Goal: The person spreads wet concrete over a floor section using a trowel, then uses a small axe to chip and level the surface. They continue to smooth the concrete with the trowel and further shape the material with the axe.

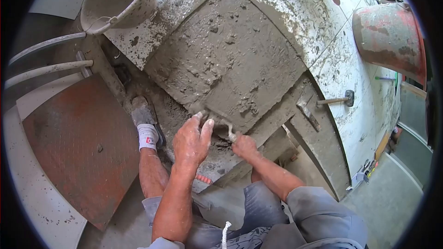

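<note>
A square bed of wet grey mortar (258,60) lies on the floor before me, rough and lumpy on top. At its near corner, my right hand (244,147) is closed round the handle of a trowel (230,132). The trowel's blade is smeared with mortar and hard to make out. My left hand (189,140) is beside it at the mortar's edge, thumb apart from the fingers. Its fingertips are close to the blade; whether they touch it I cannot tell. Loose mortar crumbs lie under both hands.
A bucket (147,2) stands at the upper left, a red mortar-stained bucket (387,37) at the right. A mallet (334,100) and a flat metal tool (308,113) lie right of the mortar. A reddish board (78,147) is at left. An orange ribbed grip (203,179) shows below my hands.
</note>
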A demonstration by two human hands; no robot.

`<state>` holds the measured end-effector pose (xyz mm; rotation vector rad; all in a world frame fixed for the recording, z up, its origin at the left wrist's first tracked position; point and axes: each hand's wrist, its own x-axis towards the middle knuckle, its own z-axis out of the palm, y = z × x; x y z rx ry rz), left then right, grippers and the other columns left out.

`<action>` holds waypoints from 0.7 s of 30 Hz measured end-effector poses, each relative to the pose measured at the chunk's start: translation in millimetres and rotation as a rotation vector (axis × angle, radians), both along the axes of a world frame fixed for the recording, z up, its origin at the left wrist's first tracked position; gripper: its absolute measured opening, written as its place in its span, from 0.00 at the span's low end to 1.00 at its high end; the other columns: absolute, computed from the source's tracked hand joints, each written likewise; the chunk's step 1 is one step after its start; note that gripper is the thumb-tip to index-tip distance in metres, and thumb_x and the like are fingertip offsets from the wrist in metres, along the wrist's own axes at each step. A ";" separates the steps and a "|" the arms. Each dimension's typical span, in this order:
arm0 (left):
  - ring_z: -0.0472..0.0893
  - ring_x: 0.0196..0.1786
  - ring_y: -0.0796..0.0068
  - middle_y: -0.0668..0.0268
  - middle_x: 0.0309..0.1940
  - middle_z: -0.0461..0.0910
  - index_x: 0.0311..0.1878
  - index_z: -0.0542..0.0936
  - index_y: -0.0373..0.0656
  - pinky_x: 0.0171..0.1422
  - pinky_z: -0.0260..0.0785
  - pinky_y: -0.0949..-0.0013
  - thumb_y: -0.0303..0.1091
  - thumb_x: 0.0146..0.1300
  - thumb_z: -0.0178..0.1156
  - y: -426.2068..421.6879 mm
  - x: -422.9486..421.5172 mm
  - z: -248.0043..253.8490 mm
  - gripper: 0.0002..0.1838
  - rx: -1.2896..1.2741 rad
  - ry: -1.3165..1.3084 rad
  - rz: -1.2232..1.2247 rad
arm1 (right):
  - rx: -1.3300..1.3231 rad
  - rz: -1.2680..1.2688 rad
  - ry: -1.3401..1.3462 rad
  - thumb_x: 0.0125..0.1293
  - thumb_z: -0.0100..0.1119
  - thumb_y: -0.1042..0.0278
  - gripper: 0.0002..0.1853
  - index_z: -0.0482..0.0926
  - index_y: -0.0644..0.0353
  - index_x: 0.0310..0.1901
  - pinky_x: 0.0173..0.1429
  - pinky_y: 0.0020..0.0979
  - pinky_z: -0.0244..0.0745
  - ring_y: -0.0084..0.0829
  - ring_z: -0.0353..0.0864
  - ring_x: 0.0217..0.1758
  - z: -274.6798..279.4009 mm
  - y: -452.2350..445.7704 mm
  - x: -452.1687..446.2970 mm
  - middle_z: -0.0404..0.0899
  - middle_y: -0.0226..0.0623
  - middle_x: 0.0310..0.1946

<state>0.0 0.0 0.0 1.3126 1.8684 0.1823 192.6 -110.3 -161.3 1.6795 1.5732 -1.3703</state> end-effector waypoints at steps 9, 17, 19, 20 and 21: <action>0.81 0.52 0.48 0.44 0.47 0.81 0.53 0.78 0.33 0.57 0.70 0.58 0.45 0.65 0.57 -1.2 -26.9 -9.8 0.23 0.028 -0.015 0.113 | 0.215 0.031 -0.016 0.55 0.56 0.65 0.15 0.72 0.60 0.43 0.43 0.50 0.79 0.53 0.84 0.37 15.2 -1.0 10.1 0.81 0.52 0.34; 0.81 0.50 0.48 0.45 0.46 0.81 0.52 0.78 0.33 0.56 0.71 0.57 0.45 0.65 0.57 -3.3 -16.8 -6.5 0.23 0.048 -0.012 0.061 | 0.284 -0.695 -0.088 0.49 0.64 0.63 0.16 0.78 0.63 0.38 0.37 0.42 0.77 0.41 0.83 0.30 -20.7 104.6 159.6 0.80 0.45 0.25; 0.81 0.49 0.48 0.45 0.45 0.81 0.51 0.78 0.33 0.55 0.71 0.57 0.44 0.65 0.58 -5.1 -12.0 -7.6 0.23 0.017 -0.077 0.070 | 0.106 -0.698 -0.090 0.49 0.64 0.63 0.16 0.78 0.65 0.37 0.38 0.40 0.77 0.38 0.83 0.31 -32.1 81.9 156.5 0.81 0.46 0.26; 0.81 0.49 0.48 0.45 0.45 0.81 0.51 0.78 0.33 0.55 0.71 0.57 0.44 0.65 0.58 -2.4 -8.9 -8.4 0.23 0.013 -0.076 0.067 | 0.123 -0.507 -0.157 0.50 0.64 0.63 0.16 0.78 0.65 0.38 0.39 0.40 0.78 0.39 0.83 0.32 -42.7 54.2 143.2 0.81 0.47 0.26; 0.81 0.49 0.48 0.45 0.44 0.81 0.51 0.78 0.33 0.54 0.72 0.57 0.44 0.65 0.58 -3.5 -5.0 -5.4 0.22 0.018 -0.055 0.030 | 0.117 -0.507 -0.131 0.50 0.64 0.63 0.17 0.78 0.65 0.40 0.42 0.41 0.78 0.42 0.83 0.35 -44.4 26.1 125.4 0.82 0.48 0.29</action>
